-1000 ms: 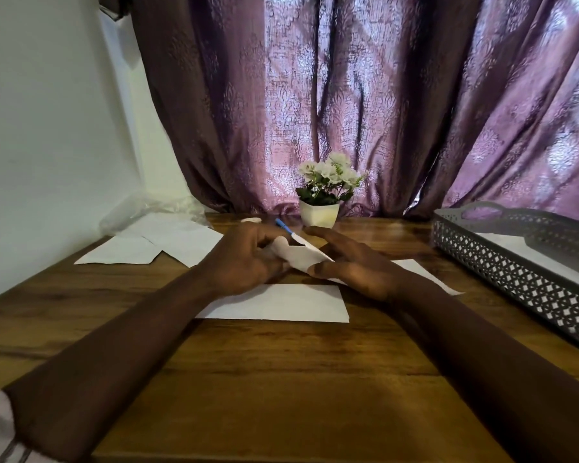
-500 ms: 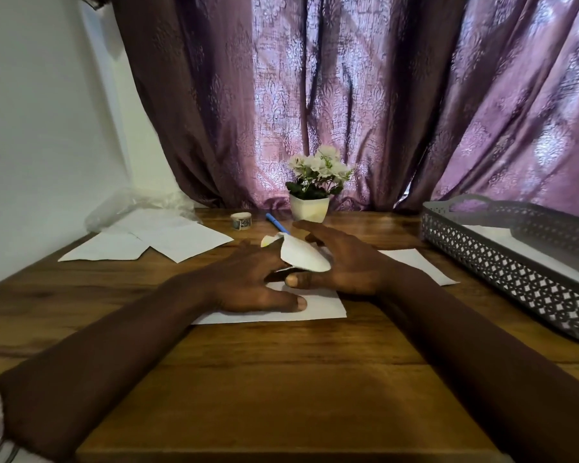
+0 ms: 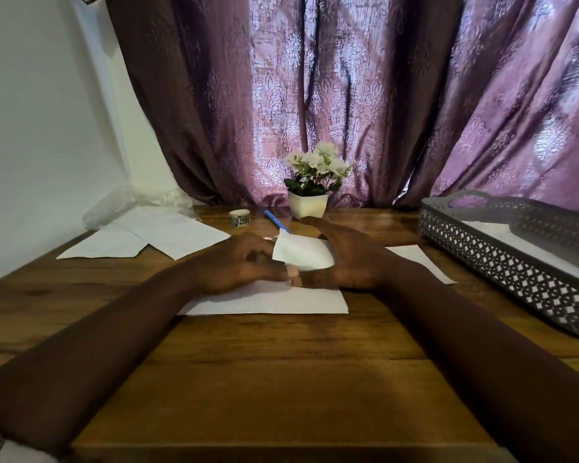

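Head view: my left hand [image 3: 244, 262] pinches the left edge of the folded paper [image 3: 303, 253]. My right hand [image 3: 348, 259] curls round its right side, thumb at the near edge. Both hands grasp it, I judge to shape a fold. The folded paper sits just above the flat sheet [image 3: 271, 300] at mid-table [image 3: 281, 379], which serves as a working surface. Beyond my hands: blue pen [image 3: 274, 221], tape roll [image 3: 239, 217], flower pot [image 3: 310, 203]. Loose sheets [image 3: 168, 235] lie far left, grey tray [image 3: 502, 262] right. The pen, just beyond the paper, is the nearest obstruction
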Action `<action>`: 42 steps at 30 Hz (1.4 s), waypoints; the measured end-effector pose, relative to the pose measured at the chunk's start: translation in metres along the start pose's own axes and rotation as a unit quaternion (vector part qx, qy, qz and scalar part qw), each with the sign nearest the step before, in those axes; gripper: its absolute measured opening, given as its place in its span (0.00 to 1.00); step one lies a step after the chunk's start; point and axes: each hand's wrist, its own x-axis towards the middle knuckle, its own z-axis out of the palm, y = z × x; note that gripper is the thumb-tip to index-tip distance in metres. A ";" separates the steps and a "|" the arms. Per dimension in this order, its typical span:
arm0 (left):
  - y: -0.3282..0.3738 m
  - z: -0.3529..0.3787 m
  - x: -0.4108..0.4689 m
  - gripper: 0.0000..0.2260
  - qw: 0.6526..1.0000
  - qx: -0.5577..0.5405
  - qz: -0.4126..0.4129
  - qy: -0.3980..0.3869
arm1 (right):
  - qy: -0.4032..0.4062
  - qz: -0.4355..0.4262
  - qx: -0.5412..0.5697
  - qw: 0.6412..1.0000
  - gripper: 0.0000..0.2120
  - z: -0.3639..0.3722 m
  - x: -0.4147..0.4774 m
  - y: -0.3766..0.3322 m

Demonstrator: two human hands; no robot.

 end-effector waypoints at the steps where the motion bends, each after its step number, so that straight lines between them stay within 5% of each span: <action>1: 0.003 -0.005 -0.003 0.16 0.999 -0.023 0.010 0.039 | 0.014 -0.003 0.007 1.000 0.52 0.000 -0.001 0.000; 4: 0.006 -0.020 -0.012 0.17 0.986 0.064 -0.014 0.153 | 0.055 -0.006 0.024 0.998 0.51 0.001 -0.002 0.006; 8: 0.010 -0.016 -0.019 0.37 0.970 0.188 -0.151 0.015 | 0.079 0.013 0.031 0.996 0.54 0.002 0.002 0.014; 11: 0.009 -0.011 -0.017 0.43 0.970 0.152 -0.185 0.035 | 0.100 0.012 0.028 0.995 0.55 0.000 0.000 0.015; 20: -0.034 -0.040 -0.027 0.30 0.966 0.109 -0.207 0.111 | 0.278 0.004 -0.116 0.954 0.51 -0.004 -0.002 0.013; 23: -0.040 -0.047 -0.026 0.15 0.953 0.114 -0.196 0.199 | 0.301 0.004 -0.145 0.943 0.52 -0.005 0.001 0.011; 28: -0.021 -0.060 -0.032 0.07 0.869 0.076 -0.064 0.485 | 0.274 -0.007 -0.167 0.947 0.53 0.002 0.001 0.011; 34: -0.027 -0.055 -0.033 0.07 0.929 0.140 -0.059 0.337 | 0.222 -0.035 -0.169 0.960 0.57 0.002 0.001 0.006; 42: -0.021 -0.039 -0.023 0.07 0.959 0.051 -0.085 0.265 | 0.129 -0.105 -0.127 0.978 0.55 0.008 -0.002 -0.016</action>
